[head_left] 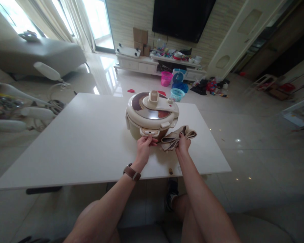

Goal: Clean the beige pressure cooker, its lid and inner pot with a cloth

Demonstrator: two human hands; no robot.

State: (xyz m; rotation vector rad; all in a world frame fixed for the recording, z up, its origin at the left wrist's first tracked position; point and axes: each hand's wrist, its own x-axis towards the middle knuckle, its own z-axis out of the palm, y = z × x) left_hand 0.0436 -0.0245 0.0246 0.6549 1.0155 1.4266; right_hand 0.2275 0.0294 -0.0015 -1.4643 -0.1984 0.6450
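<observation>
An electric pressure cooker [134,117], cream with a shiny brown lid, stands upright on the white table [98,135]. My left hand [144,148] grips the cooker's front side handle, thumb at its edge and fingers beneath. A brown strap watch [132,172] is on that wrist. Bunched in my right hand [183,144] is a beige and dark cloth [171,141], held just right of the cooker's base. Whether the cloth touches the cooker I cannot tell. The lid is on, so the inside is hidden.
A small brown object [170,171] lies by the table's near edge. Beyond the table, a blue basket [177,94] and a pink basket [166,79] stand on the floor before a cluttered TV cabinet [147,68]. White-armed equipment with cables [56,105] is at the left.
</observation>
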